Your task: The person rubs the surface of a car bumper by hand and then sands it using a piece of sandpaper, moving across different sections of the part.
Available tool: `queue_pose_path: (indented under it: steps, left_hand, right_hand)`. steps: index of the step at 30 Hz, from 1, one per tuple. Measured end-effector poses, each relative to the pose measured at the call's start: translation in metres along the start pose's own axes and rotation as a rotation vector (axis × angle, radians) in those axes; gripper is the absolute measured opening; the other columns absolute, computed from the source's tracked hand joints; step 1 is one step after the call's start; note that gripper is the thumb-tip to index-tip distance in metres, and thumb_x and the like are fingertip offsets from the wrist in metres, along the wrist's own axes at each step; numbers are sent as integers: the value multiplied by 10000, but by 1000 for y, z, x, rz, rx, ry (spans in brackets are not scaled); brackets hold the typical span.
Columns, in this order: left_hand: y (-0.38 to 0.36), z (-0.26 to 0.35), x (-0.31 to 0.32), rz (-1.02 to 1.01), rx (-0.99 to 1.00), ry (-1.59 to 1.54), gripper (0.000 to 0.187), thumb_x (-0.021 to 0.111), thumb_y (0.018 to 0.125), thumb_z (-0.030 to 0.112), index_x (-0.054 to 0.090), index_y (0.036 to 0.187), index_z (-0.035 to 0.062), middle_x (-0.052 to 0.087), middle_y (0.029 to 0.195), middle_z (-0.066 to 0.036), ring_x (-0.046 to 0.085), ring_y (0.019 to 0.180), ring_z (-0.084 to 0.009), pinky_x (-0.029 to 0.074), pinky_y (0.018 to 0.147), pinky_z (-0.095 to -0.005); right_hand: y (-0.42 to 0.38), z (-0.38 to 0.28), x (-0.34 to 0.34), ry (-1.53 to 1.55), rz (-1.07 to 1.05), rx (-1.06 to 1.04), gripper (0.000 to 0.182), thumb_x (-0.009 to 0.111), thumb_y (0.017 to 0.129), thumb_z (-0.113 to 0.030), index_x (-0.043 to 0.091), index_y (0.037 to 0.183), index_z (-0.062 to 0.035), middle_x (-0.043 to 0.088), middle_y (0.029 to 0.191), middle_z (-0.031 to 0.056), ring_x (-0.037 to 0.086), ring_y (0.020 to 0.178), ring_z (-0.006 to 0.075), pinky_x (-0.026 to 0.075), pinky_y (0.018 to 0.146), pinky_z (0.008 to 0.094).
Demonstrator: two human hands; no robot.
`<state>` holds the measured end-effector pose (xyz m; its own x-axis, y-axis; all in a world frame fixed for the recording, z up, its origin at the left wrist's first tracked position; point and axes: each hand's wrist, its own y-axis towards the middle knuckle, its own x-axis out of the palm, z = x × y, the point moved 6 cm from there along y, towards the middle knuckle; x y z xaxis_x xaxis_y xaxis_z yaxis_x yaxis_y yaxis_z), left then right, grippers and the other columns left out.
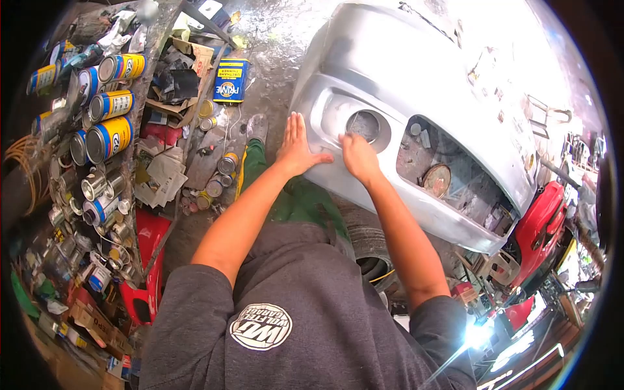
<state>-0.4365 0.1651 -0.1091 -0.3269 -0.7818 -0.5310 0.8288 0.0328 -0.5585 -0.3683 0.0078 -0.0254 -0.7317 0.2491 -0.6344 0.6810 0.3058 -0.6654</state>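
A silver-grey car bumper point(377, 52) lies in front of me, with a round fog-light opening point(364, 125) in its near corner and a wide grille opening beside it. My left hand point(298, 149) rests on the bumper's end, fingers stretched out and thumb spread to the side. At the lower rim of the round opening is my right hand point(358, 156), its fingers curled in against the recessed surface. Whatever those fingers may hold is hidden beneath them.
Shelves of paint cans point(109, 140) line the left side. A blue and yellow thinner can point(231, 80) stands on the floor beyond, near smaller cans point(227, 164). Below the bumper lies a tire point(367, 244). Red body parts point(541, 227) are at the right.
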Motion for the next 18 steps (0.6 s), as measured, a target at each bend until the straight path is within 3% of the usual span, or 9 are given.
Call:
queue_pose_path:
  steps: [2, 5, 6, 12, 13, 15, 18]
  left_hand:
    - [-1, 2, 0, -23, -12, 20, 1551, 838, 638, 742, -42, 1617, -76, -20, 1714, -274, -37, 1603, -388, 87, 1308, -459]
    - [0, 2, -1, -15, -2, 15, 1549, 830, 641, 751, -44, 1616, -78, -21, 1714, -273, -40, 1601, -393, 80, 1308, -461]
    - [-1, 2, 0, -14, 13, 10, 1550, 828, 642, 752, -46, 1616, -78, -22, 1714, -273, -41, 1601, -395, 77, 1307, -462]
    - [-3, 1, -5, -7, 9, -23, 1525, 835, 652, 732, -36, 1630, -48, -9, 1717, -266, -32, 1602, -400, 74, 1302, -479]
    - [-6, 0, -2, 2, 8, -26, 1529, 831, 646, 744, -31, 1630, -48, -10, 1717, -268, -29, 1602, -400, 83, 1302, -480]
    - [-3, 0, -1, 30, 12, -30, 1539, 822, 634, 767, -20, 1631, -49, -12, 1715, -271, -23, 1601, -399, 101, 1300, -482]
    - [-5, 1, -6, 57, 13, -55, 1506, 833, 653, 731, -15, 1639, -28, 14, 1721, -254, -10, 1604, -395, 81, 1300, -495]
  right_hand:
    - [3, 2, 0, 207, 148, 72, 453, 505, 1020, -329, 649, 1231, 45, 671, 1270, 231, 633, 1224, 363, 305, 1212, 514]
    - [-33, -5, -9, -394, 115, -245, 492, 516, 1009, -342, 620, 1282, 55, 664, 1289, 237, 627, 1239, 365, 309, 1213, 508]
    - [-41, -13, -20, -588, -41, -176, 547, 546, 988, -356, 582, 1341, 59, 649, 1326, 231, 604, 1281, 344, 298, 1221, 511]
    - [-37, -6, -31, -630, -174, -224, 646, 511, 984, -456, 557, 1404, 33, 630, 1378, 201, 571, 1332, 300, 175, 1279, 517]
    - [-33, -1, -40, -755, -242, -249, 648, 425, 1023, -490, 572, 1411, 8, 609, 1429, 178, 551, 1361, 292, 115, 1295, 517]
    - [-15, 1, -57, -943, -461, -168, 642, 349, 1065, -491, 580, 1424, -10, 578, 1482, 158, 480, 1434, 273, 96, 1296, 522]
    - [0, 2, -59, -1279, -377, -343, 646, 279, 1097, -482, 560, 1448, -19, 568, 1499, 139, 457, 1458, 258, 84, 1296, 523]
